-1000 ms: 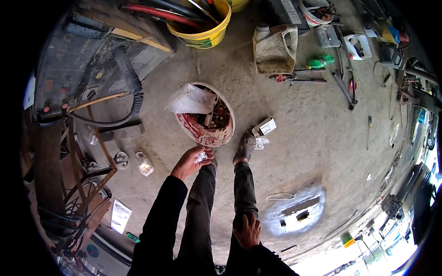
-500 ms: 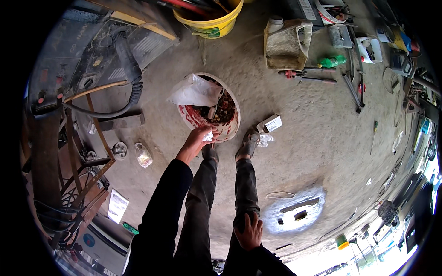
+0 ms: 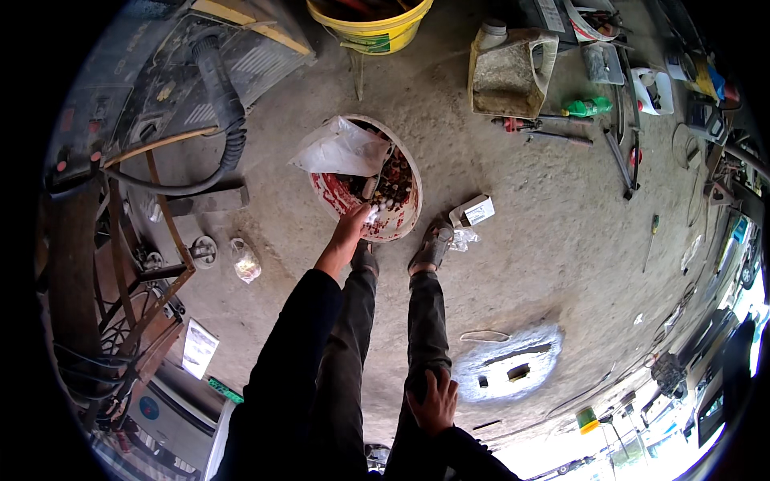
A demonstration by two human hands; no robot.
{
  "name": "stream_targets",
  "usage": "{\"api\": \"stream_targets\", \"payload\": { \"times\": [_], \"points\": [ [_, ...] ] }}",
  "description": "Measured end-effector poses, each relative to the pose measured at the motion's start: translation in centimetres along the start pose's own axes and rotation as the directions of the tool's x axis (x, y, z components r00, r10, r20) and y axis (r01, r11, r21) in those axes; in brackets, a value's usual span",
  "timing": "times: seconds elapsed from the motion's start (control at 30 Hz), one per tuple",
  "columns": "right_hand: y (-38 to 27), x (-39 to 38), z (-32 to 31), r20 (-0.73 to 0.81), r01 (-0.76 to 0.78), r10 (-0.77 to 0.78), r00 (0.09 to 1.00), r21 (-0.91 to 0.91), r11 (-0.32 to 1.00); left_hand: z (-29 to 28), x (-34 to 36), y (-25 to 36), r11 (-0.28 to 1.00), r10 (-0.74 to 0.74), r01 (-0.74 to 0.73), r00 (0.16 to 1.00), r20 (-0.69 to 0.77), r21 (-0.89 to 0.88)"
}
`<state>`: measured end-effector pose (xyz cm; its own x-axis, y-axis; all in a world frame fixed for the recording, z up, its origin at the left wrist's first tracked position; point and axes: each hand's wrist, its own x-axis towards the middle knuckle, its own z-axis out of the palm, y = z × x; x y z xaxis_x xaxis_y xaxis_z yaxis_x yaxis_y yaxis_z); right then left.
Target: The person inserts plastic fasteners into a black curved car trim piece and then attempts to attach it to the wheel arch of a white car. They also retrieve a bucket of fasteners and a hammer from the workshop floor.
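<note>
My left hand point(image 3: 350, 228) is closed around a small white crumpled item point(image 3: 373, 215) at the near inner edge of a red-stained white bucket point(image 3: 393, 223). The bucket holds dark, speckled debris and a pinkish cylindrical piece point(image 3: 369, 187), with a white plastic sheet or bag point(image 3: 337, 152) draped over its left part. My right hand point(image 3: 433, 398) rests on my right knee, fingers apart. Beside my right shoe lie a white box point(image 3: 478, 209) and crumpled clear plastic point(image 3: 464, 237).
A yellow bucket point(image 3: 373, 36) and dirty jerrycan point(image 3: 511, 76) stand beyond. A green bottle point(image 3: 589, 107), tools point(image 3: 561, 138) and screwdriver point(image 3: 651, 240) lie right. Left are a machine with hose point(image 3: 228, 112), metal frames point(image 3: 160, 192) and a small plastic bag point(image 3: 245, 258).
My left hand has moved forward from below the bucket to inside its near rim, still holding the white item. My right hand stays on the knee. The view has shifted slightly.
</note>
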<state>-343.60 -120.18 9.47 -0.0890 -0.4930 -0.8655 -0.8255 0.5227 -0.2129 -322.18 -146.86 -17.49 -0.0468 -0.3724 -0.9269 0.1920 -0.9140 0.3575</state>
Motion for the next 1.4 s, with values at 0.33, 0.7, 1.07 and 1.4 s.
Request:
{"api": "stream_targets", "payload": {
  "times": [0.33, 0.7, 1.07, 1.4],
  "points": [
    [-0.1, 0.4, -0.2, 0.008, -0.032, 0.032, 0.999, 0.020, 0.999, -2.3, -4.7, -1.5, 0.945, -0.082, 0.070, 0.996, 0.024, 0.319],
    [0.5, -0.4, 0.6, -0.103, -0.091, 0.104, 0.989, 0.117, 0.989, -8.4, -14.1, -8.4, 0.323, 0.003, -0.162, 0.985, 0.170, 0.932],
    [6.6, -0.8, -4.6, -0.140, -0.096, 0.133, 0.981, 0.243, 0.965, -2.1, -23.5, -4.0, 0.550, 0.062, -0.004, 0.997, -0.036, 0.835],
    [13.7, 1.9, -14.8, 0.013, -0.060, 0.060, 0.998, 0.399, 0.915, 29.7, -31.3, 7.6, 0.228, 0.284, -0.434, 0.886, 0.367, 0.872]
  ]
}}
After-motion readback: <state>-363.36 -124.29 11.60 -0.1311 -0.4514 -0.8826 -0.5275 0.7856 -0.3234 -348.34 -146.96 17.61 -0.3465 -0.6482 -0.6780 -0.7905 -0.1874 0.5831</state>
